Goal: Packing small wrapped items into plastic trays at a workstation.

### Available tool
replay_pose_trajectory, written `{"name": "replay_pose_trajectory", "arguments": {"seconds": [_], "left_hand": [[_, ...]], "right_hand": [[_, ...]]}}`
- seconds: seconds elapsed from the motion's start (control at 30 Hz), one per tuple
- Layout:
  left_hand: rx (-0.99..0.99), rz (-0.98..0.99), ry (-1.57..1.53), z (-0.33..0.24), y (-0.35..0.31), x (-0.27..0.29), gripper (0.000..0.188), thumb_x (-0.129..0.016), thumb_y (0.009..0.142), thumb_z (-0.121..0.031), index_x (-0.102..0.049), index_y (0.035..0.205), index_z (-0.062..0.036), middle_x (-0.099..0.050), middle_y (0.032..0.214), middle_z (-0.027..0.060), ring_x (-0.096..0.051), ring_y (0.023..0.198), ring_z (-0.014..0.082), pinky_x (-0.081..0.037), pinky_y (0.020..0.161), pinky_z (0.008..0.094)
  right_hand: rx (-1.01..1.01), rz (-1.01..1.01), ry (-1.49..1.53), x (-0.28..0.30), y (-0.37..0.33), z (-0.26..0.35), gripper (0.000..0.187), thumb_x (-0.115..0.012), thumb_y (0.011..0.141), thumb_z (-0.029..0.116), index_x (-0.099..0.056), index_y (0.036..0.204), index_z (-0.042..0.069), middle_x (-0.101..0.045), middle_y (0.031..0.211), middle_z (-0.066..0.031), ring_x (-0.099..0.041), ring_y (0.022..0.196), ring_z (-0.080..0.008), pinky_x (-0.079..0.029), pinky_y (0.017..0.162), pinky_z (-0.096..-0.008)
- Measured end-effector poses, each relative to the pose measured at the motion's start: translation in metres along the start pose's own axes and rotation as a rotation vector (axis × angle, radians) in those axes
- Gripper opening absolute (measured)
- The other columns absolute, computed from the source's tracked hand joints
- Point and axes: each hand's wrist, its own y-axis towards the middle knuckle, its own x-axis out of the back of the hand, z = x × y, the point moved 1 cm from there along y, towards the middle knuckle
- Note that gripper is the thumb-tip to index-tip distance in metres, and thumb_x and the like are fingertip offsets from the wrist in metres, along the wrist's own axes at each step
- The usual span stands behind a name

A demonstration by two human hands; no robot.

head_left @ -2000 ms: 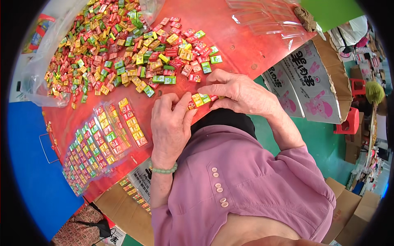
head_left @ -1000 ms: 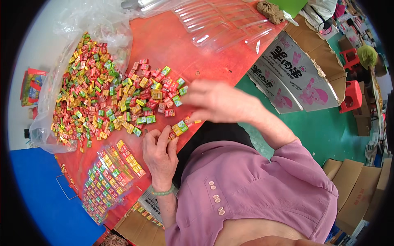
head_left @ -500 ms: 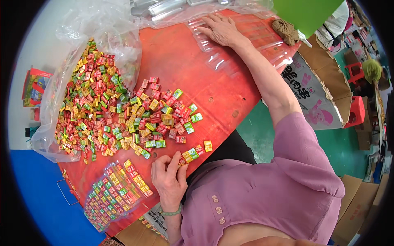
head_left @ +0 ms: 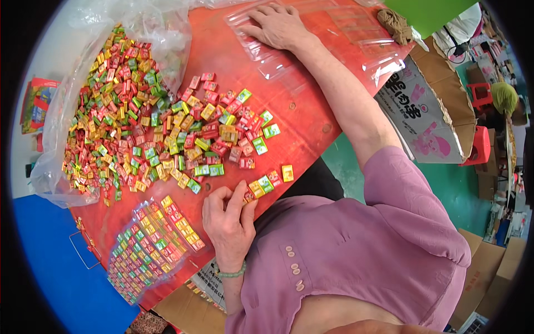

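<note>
My left hand (head_left: 228,224) is closed at the near end of a short row of small candy boxes (head_left: 256,190), coloured red, yellow and green, on the red table. Its thumb and forefinger pinch the end box, which they partly hide. At the far side, my right hand (head_left: 278,28) lies with fingers spread on a clear plastic tray (head_left: 250,40) with long grooves. More clear trays (head_left: 364,36) lie to its right. One yellow box (head_left: 287,173) stands just past the row's other end.
A large heap of small boxes (head_left: 128,106) spills from a clear plastic bag (head_left: 53,175) at the left. Filled trays (head_left: 147,239) of boxes overlap at the near left. A brown cloth (head_left: 395,26) and an open carton (head_left: 428,111) are at the right; the table edge (head_left: 320,153) runs beside me.
My right hand has slid left with the clear tray, which now lies apart from the other trays. My left hand keeps its pinch at the row. The whole view has shifted a little.
</note>
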Motion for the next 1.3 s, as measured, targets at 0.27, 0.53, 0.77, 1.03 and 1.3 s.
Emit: {"name": "replay_pose_trajectory", "arguments": {"seconds": [0.27,0.53,0.77,1.03,1.3], "left_hand": [[-0.031,-0.031,-0.025,0.003,-0.001,-0.003,0.039,-0.082,0.082,-0.015,-0.075,0.119,-0.0076,-0.058,0.1,0.0091,-0.058,0.088,0.0274,-0.05,0.076,0.0412],[-0.051,-0.057,-0.033,0.008,-0.002,-0.005,0.037,-0.082,0.083,-0.016,-0.075,0.119,-0.0078,-0.058,0.101,0.0089,-0.059,0.087,0.0268,-0.05,0.077,0.0408],[-0.044,-0.042,-0.053,0.006,-0.003,-0.004,0.036,-0.081,0.084,-0.016,-0.074,0.119,-0.0074,-0.058,0.1,0.0092,-0.059,0.088,0.0275,-0.051,0.077,0.0415],[-0.092,-0.065,-0.02,0.009,-0.001,-0.003,0.039,-0.082,0.083,-0.018,-0.073,0.119,-0.006,-0.058,0.099,0.01,-0.06,0.088,0.0293,-0.051,0.077,0.0416],[-0.122,-0.065,0.024,0.007,0.001,-0.004,0.044,-0.083,0.083,-0.023,-0.072,0.122,-0.0054,-0.057,0.102,0.0112,-0.059,0.091,0.0301,-0.05,0.079,0.0422]], "right_hand": [[0.012,0.034,0.041,0.005,-0.021,0.029,0.067,-0.047,0.101,0.062,-0.059,0.137,0.007,-0.058,0.14,-0.0182,-0.049,0.135,-0.0398,-0.035,0.11,-0.0622],[-0.063,0.18,0.036,0.049,-0.043,0.05,0.075,-0.043,0.102,0.065,-0.05,0.147,0.005,-0.048,0.152,-0.0231,-0.04,0.144,-0.045,-0.029,0.114,-0.0668],[-0.093,0.169,0.087,0.032,-0.061,0.039,0.076,-0.045,0.102,0.064,-0.048,0.149,0.005,-0.047,0.153,-0.0231,-0.038,0.145,-0.0455,-0.029,0.116,-0.0659],[0.049,0.143,0.266,0.147,-0.142,0.096,0.044,-0.067,0.101,0.031,-0.058,0.132,0.002,-0.065,0.12,-0.0166,-0.064,0.113,-0.0343,-0.053,0.095,-0.0446],[0.131,0.389,0.529,0.146,-0.22,0.129,0.058,-0.084,0.082,0.025,-0.063,0.132,0.005,-0.061,0.117,-0.0116,-0.067,0.099,-0.0337,-0.056,0.08,-0.0425]]}}
